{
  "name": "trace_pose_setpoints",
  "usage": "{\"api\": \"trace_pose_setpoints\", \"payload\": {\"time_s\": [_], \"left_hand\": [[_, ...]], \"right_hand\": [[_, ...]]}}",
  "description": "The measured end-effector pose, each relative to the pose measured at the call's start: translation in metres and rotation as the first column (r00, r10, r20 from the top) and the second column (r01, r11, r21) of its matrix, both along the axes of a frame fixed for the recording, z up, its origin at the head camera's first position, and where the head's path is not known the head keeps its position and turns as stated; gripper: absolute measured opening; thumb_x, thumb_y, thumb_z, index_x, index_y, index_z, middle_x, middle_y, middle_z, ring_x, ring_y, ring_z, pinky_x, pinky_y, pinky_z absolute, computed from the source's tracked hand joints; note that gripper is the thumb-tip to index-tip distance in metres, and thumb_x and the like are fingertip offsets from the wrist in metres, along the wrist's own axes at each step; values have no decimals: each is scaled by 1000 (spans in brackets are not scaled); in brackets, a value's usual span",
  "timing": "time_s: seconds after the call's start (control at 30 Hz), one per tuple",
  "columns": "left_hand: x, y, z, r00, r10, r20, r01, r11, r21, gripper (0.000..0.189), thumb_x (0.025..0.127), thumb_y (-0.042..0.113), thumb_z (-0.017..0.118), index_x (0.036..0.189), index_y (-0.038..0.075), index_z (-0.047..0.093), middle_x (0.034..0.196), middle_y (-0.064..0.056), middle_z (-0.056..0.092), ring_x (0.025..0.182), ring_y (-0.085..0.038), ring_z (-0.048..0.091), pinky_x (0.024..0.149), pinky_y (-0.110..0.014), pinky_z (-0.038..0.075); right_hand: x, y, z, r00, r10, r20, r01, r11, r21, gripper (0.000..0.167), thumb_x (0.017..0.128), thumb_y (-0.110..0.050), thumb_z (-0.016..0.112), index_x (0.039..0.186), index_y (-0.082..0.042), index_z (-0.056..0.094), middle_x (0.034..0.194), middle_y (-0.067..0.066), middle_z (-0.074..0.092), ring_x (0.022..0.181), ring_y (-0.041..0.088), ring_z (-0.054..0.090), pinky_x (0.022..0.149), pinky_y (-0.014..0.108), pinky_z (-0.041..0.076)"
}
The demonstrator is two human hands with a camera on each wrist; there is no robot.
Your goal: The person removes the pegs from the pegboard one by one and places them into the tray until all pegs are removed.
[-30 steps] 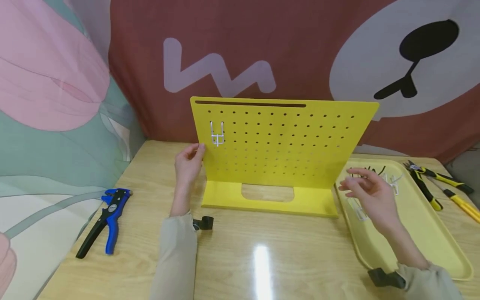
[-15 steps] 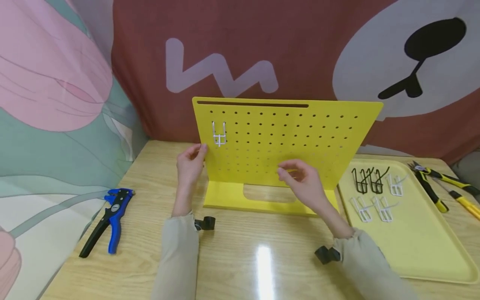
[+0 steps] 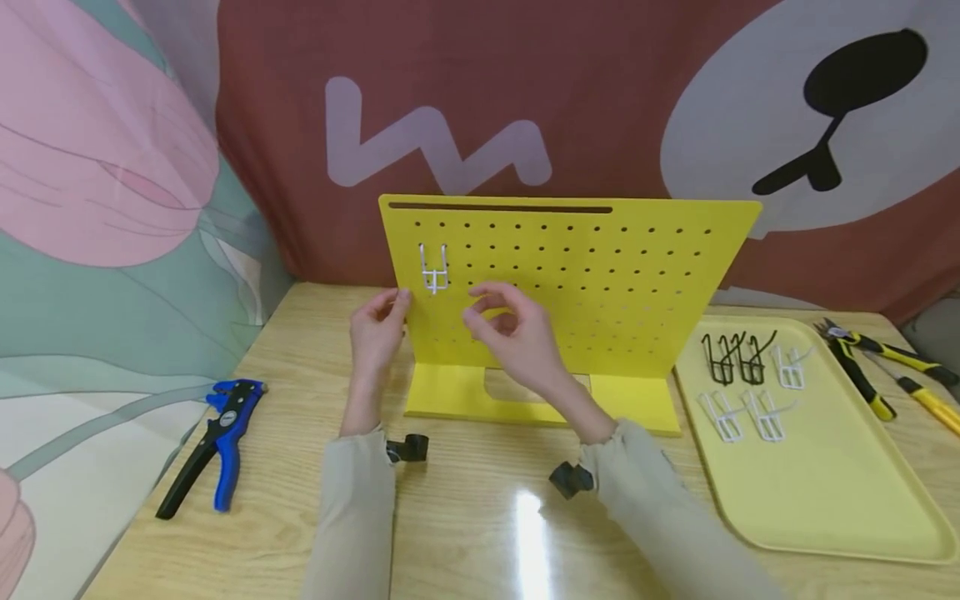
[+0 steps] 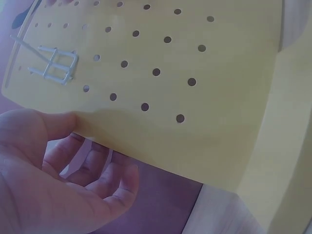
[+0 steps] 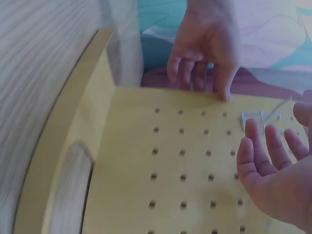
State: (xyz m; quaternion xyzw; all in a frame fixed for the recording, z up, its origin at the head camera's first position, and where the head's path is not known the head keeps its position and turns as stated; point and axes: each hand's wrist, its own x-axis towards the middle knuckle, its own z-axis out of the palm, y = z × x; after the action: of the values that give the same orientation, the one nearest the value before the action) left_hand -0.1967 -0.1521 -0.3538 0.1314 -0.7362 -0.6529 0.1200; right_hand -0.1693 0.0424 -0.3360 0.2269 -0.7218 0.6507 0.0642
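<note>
A yellow pegboard (image 3: 555,283) stands upright on its own base, with a white wire hook (image 3: 434,271) hanging in its upper left holes. My left hand (image 3: 377,332) pinches the board's left edge; in the left wrist view the thumb lies on the front face and the fingers reach behind. Just below and to the right of the hook, my right hand (image 3: 519,332) is in front of the board with loosely curved fingers. Nothing shows between those fingers in the right wrist view, where the hand (image 5: 280,175) seems apart from the hook.
On the right, a pale yellow tray (image 3: 832,492) carries two black wire hooks (image 3: 737,360) and three white wire hooks (image 3: 767,417). Pliers (image 3: 855,367) and a yellow-handled tool (image 3: 930,408) lie beyond it. A blue-and-black wire stripper (image 3: 217,442) lies at the left.
My right hand has moved left from over the tray, across the board's front, to near the hanging hook. The left hand has stayed on the board's edge.
</note>
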Motion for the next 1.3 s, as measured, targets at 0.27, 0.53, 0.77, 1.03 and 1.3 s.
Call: {"api": "trace_pose_setpoints", "payload": {"time_s": [0.27, 0.53, 0.77, 1.03, 1.3], "left_hand": [[0, 1, 1, 1000, -7, 0, 7, 1000, -7, 33, 96, 27, 60, 117, 3, 66, 109, -13, 63, 89, -18, 57, 75, -30, 47], [-1, 2, -1, 1000, -9, -5, 9, 999, -31, 34, 96, 29, 60, 117, 3, 66, 105, -13, 63, 86, -16, 56, 71, -28, 46], [-1, 1, 0, 1000, -2, -7, 2, 1000, -17, 35, 96, 28, 60, 119, 3, 65, 108, -15, 63, 87, -16, 55, 76, -32, 47], [0, 0, 1, 1000, 6, -16, -6, 1000, -23, 34, 96, 26, 60, 118, 2, 66, 108, -15, 63, 87, -16, 56, 74, -30, 47], [0, 1, -1, 1000, 3, -16, -3, 1000, -25, 34, 95, 27, 61, 119, 2, 65, 104, -13, 64, 85, -14, 56, 69, -25, 46]], "right_hand": [[-4, -30, 13, 997, 47, -60, -48, 999, -24, 30, 94, -10, 61, 124, -5, 61, 99, 11, 65, 66, 20, 64, 57, 32, 53], [-12, -36, 14, 1000, -10, -23, 10, 1000, 23, 22, 96, -16, 60, 112, -3, 68, 106, 9, 68, 75, 34, 66, 44, 22, 34], [-14, -36, 19, 999, 27, 32, -29, 998, 49, 23, 97, -18, 59, 115, -6, 67, 110, 7, 68, 82, 32, 66, 55, 24, 43], [-12, -36, 21, 998, 37, 52, -43, 992, 120, 24, 96, -22, 60, 114, -8, 68, 111, 1, 68, 88, 24, 66, 68, 29, 52], [-8, -33, 20, 996, 85, 21, -87, 986, 139, 26, 96, -22, 60, 113, -5, 68, 114, 8, 68, 95, 16, 63, 82, 32, 52]]}}
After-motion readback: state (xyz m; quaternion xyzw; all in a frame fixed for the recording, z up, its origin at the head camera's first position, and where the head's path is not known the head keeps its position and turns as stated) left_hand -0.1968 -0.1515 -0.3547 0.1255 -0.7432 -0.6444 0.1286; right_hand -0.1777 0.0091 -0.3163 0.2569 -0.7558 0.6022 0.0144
